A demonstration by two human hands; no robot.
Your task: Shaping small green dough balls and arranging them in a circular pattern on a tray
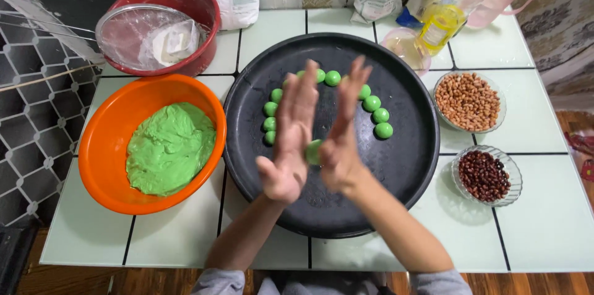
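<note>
Dough ball (pixel 313 151) is sitting pressed between flat left hand (pixel 291 140) and right hand (pixel 339 137) palms, fingers extended toward twelve o'clock; likely soft, light, slightly tacky.

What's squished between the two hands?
A green dough ball, pressed between the left hand and right hand, seen from the head camera.

Both hands (pixel 315 140) press a green dough ball (pixel 313 152)
</note>
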